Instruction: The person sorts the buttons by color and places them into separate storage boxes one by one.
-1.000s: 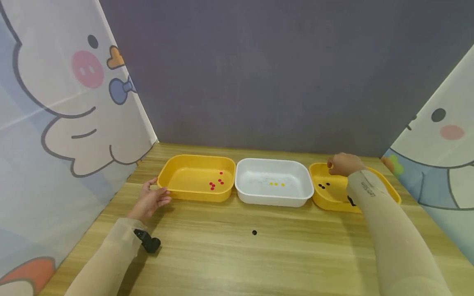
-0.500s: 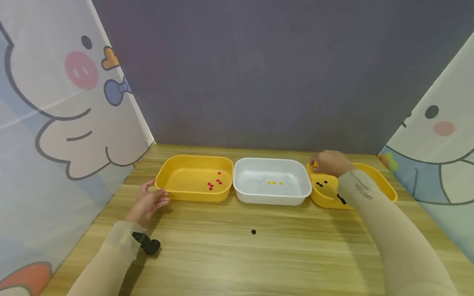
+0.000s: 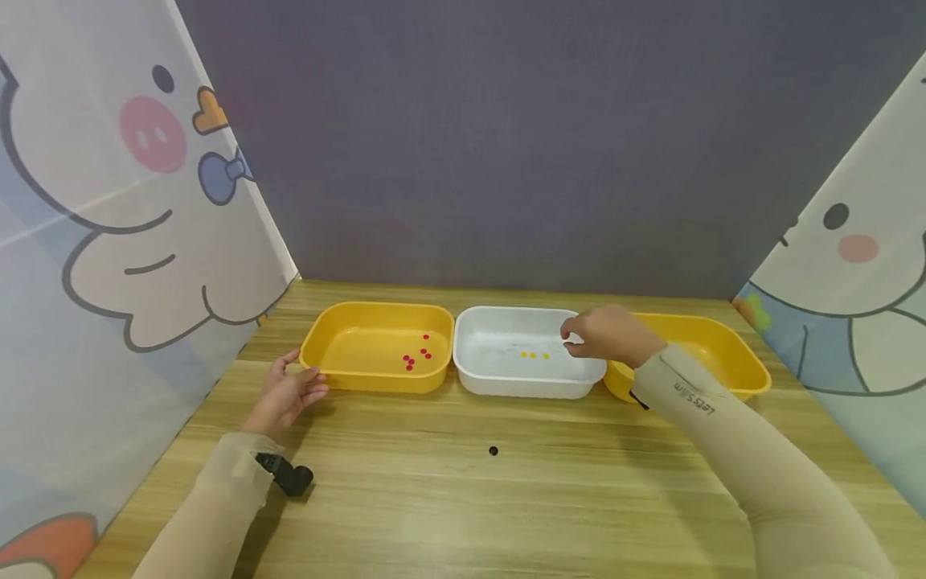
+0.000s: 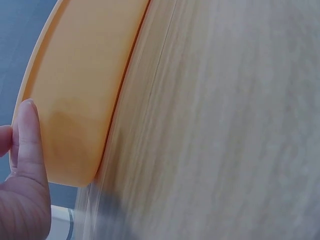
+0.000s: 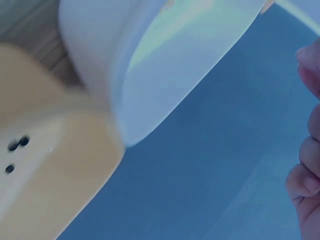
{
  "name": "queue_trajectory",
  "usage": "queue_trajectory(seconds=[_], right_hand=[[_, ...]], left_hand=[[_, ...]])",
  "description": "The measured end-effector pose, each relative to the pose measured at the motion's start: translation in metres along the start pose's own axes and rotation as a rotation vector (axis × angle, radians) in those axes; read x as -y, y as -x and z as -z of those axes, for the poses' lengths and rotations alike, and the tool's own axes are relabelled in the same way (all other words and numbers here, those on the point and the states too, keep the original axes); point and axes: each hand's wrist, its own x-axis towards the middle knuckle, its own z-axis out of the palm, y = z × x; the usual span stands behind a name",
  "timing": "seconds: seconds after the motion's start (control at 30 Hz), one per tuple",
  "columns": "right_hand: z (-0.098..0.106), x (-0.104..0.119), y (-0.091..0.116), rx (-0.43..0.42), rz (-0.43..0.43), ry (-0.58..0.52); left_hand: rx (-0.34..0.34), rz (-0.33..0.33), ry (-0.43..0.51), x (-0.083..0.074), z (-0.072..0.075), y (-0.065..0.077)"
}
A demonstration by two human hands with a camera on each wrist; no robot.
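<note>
My left hand (image 3: 289,396) rests against the near-left corner of the left yellow tray (image 3: 376,383), fingers extended along its outer wall. In the left wrist view a straight finger (image 4: 31,142) touches this wall. My right hand (image 3: 606,334) is above the right end of the white tray (image 3: 531,387), thumb and index finger apart with nothing visible between them. In the right wrist view its other fingers (image 5: 311,155) are curled. Small red discs (image 3: 409,362) lie in the left tray, three yellow discs (image 3: 533,355) in the white one. The right yellow tray (image 3: 738,362) holds three black discs (image 5: 19,144), hidden in the head view.
A single black disc (image 3: 493,451) lies on the wooden table (image 3: 434,507) in front of the white tray. The three trays stand in a row before a grey back panel (image 3: 506,161). Cartoon-printed sheets (image 3: 166,257) flank both sides.
My right hand has moved left, from over the right yellow tray to over the white tray's right end. The left hand stays at its tray corner. The head view has shifted slightly.
</note>
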Motion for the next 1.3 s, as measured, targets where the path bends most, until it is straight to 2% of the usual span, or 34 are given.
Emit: queue_trajectory(seconds=[0.2, 0.43, 0.6, 0.77, 1.07, 1.13, 1.3], right_hand=[[-0.008, 0.02, -0.004, -0.083, 0.141, 0.025], [-0.027, 0.042, -0.011, -0.212, 0.347, 0.019], [-0.037, 0.061, -0.014, -0.232, 0.399, -0.026], [-0.048, 0.078, -0.016, -0.179, 0.414, -0.062], [-0.063, 0.101, -0.019, 0.066, 0.392, -0.119], [-0.066, 0.104, -0.02, 0.12, 0.387, -0.106], [-0.07, 0.111, -0.024, 0.184, 0.376, -0.061]], left_hand=[[-0.019, -0.009, -0.016, 0.002, 0.001, -0.001], [-0.017, -0.023, -0.016, 0.002, 0.001, -0.002], [-0.016, -0.021, -0.011, 0.002, 0.001, -0.003], [-0.026, -0.017, -0.022, 0.002, 0.001, -0.003], [-0.028, -0.001, -0.016, 0.001, 0.0, -0.003], [-0.032, 0.007, -0.012, 0.001, 0.0, -0.002], [-0.031, 0.023, 0.0, 0.001, -0.001, -0.002]])
